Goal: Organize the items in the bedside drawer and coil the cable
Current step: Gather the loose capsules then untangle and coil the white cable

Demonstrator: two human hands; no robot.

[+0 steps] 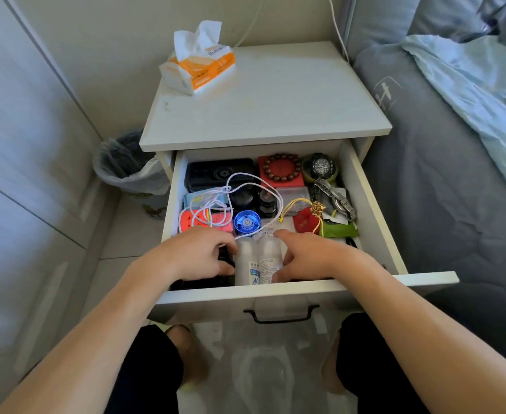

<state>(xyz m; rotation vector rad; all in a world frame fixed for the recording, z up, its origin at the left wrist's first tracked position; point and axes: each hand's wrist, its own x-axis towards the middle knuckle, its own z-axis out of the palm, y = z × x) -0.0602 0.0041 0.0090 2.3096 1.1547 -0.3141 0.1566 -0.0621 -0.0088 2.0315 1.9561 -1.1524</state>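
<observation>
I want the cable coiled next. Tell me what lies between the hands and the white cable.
Nothing covers the white cable; it lies loose on top of the drawer's items. Both the left hand and the right hand are nearer the front, flanking two white bottles, with only a blue round lid between.

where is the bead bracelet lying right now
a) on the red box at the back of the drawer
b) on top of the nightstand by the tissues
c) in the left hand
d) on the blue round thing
a: the bead bracelet rings the top of the red box at the back of the drawer.
</observation>
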